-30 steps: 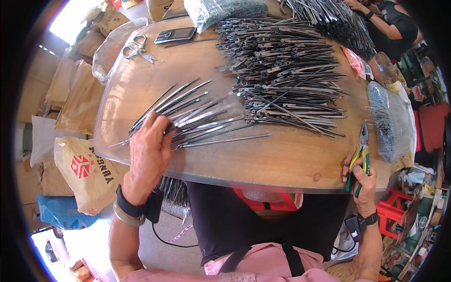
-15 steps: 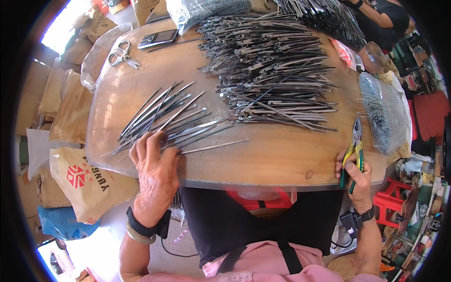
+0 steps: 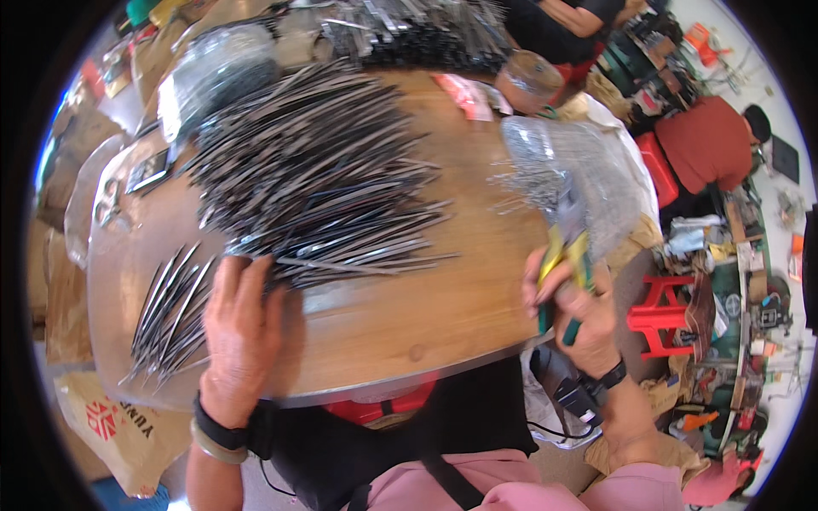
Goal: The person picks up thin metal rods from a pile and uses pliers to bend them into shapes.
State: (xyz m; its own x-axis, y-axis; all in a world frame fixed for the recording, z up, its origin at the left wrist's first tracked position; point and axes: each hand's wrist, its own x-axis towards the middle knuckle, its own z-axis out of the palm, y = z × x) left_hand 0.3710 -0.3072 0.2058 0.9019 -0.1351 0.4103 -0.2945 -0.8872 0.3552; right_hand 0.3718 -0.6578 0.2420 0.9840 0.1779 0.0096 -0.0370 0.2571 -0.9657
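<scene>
My left hand [image 3: 234, 332] is at the near left corner of a large pile of thin dark metal strips [image 3: 315, 162], fingers stretched out and a little apart. Its fingertips touch or nearly touch the strip ends; motion blur hides whether any strip is between them. Just left of this hand lies a smaller fanned bunch of the same strips [image 3: 170, 311]. Near the table's right edge, my right hand [image 3: 579, 311] is closed around pliers [image 3: 578, 252] with yellow and green handles. The pliers' jaws point away from me, overlapping the clear bag in the picture.
The clear bag of thin metal pieces [image 3: 588, 162] lies at the table's right side. Scissors [image 3: 108, 202] and a phone [image 3: 149, 170] are at the left. Another plastic bag [image 3: 223, 72] and more strips [image 3: 417, 34] lie beyond. A red stool [image 3: 660, 317] stands on the right. Other people sit nearby.
My left hand has left the small bunch and reached the large pile's near left corner. The pliers stay in my right hand. The whole view has turned and shifted toward the right.
</scene>
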